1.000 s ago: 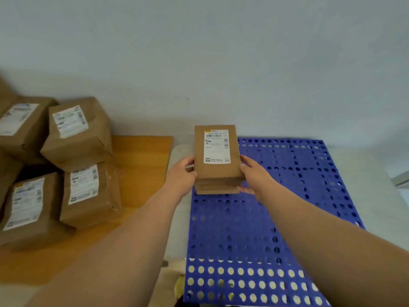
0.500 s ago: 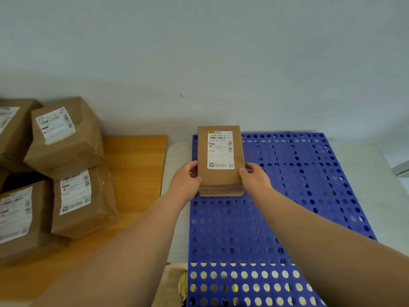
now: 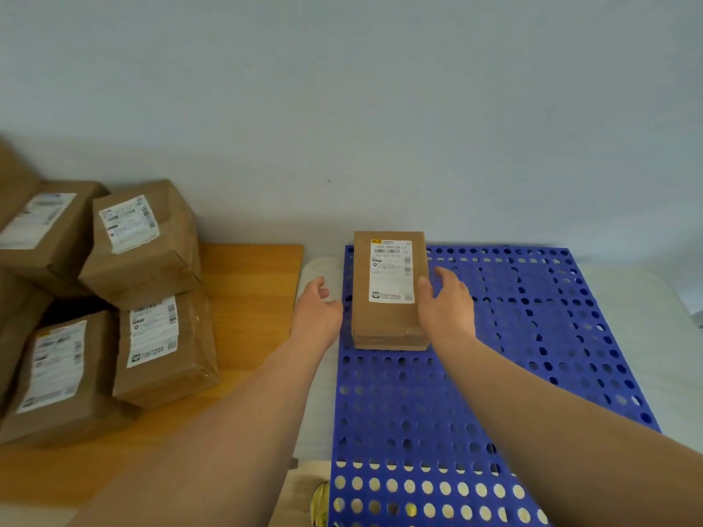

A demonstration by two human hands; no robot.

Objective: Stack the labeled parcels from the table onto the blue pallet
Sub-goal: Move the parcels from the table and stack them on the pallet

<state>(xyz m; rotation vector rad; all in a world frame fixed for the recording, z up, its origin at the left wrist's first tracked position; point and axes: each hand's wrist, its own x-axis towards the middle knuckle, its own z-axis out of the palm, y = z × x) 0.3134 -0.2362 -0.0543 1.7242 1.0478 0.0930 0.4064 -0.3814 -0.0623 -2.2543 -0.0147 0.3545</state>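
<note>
A flat brown parcel [image 3: 384,325] with a white label lies at the far left corner of the blue perforated pallet [image 3: 513,367]. My left hand [image 3: 317,311] hovers just left of it, fingers loosely curled, a small gap between hand and parcel. My right hand [image 3: 447,302] is at the parcel's right edge with fingers relaxed; whether it touches the parcel is unclear. Several labeled brown parcels [image 3: 144,237] are piled on the wooden table [image 3: 251,298] at the left.
A pale wall runs close behind the pallet and table. The pallet rests on a white surface [image 3: 654,336] that shows along its right side. The nearest table parcel [image 3: 163,348] stands upright by my left forearm.
The parcel has come down onto the pallet's far left corner. Both hands have let go of it and opened, the left one drawing away to the left.
</note>
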